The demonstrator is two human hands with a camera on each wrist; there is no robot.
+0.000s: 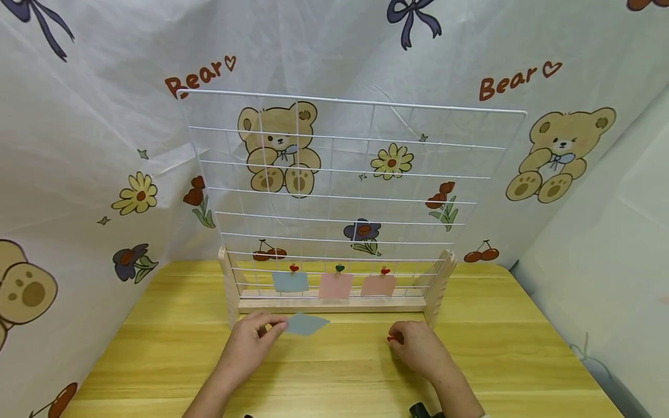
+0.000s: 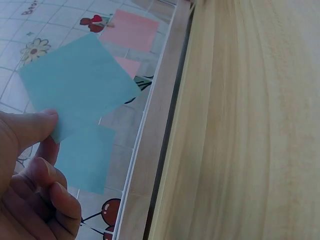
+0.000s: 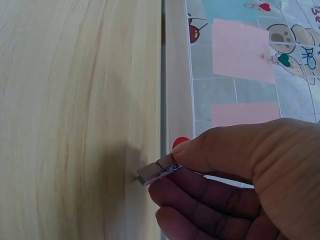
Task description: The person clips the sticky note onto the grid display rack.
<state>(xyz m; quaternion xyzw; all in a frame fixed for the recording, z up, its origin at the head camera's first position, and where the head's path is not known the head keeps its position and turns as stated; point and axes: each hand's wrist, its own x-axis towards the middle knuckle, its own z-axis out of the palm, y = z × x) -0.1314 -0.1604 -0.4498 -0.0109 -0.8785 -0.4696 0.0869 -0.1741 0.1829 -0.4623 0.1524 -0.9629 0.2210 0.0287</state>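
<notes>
My left hand pinches a loose blue paper square by one corner between thumb and finger, in front of the rack. To the right, my right hand holds a small wooden clothespin with a red heart, gripped between thumb and fingers above the table. A white wire grid rack stands upright in a wooden base. Low on its wires hang a blue paper, a pink paper and another pink paper, side by side, each under a heart clothespin.
The rack's wooden base stands on a wood-grain table. Behind it hangs a white cloth printed with bears and flowers. A black object lies at the front edge near the right forearm.
</notes>
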